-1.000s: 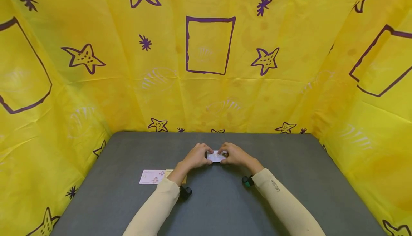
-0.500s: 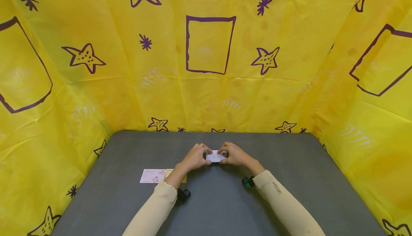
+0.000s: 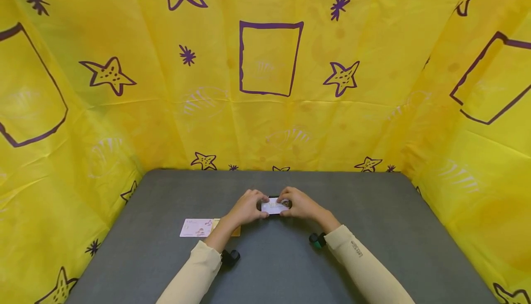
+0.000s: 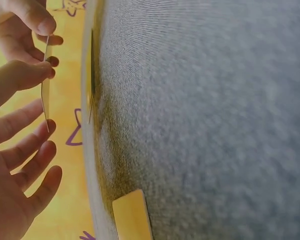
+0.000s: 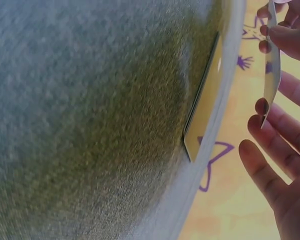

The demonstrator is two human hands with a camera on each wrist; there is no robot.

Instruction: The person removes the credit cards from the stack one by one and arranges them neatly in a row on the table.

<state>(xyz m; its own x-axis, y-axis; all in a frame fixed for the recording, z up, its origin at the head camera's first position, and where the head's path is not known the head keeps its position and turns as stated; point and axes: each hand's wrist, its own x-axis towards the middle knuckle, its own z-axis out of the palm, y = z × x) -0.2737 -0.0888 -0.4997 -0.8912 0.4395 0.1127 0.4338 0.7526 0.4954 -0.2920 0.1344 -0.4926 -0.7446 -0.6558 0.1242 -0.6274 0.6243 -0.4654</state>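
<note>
In the middle of the head view, just below centre, two hands meet over a grey table (image 3: 373, 248). Between them is a small white card (image 3: 274, 206). The left hand (image 3: 245, 209) pinches the card's left end with thumb and first finger. The right hand (image 3: 300, 205) pinches the right end the same way. The card is lifted a little off the table, and something dark shows just behind it, too small to tell what it is.

In the left wrist view, the card (image 4: 46, 85) shows edge-on at the upper left of the frame. The left hand's (image 4: 15, 165) thumb presses on it, and its other fingers are spread loosely below. In the right wrist view, the card (image 5: 271, 65) is at the upper right, seen from its thin edge. The right hand's (image 5: 282, 165) thumb holds it near the top, and the other fingers reach up beside its lower end.

To the lower left of the hands, a pink card (image 3: 196, 227) lies flat on the table. A tan card (image 3: 218, 223) lies just beside it, partly hidden by the left arm. Yellow cloth (image 3: 124, 110) with purple stars hangs all around the table.
</note>
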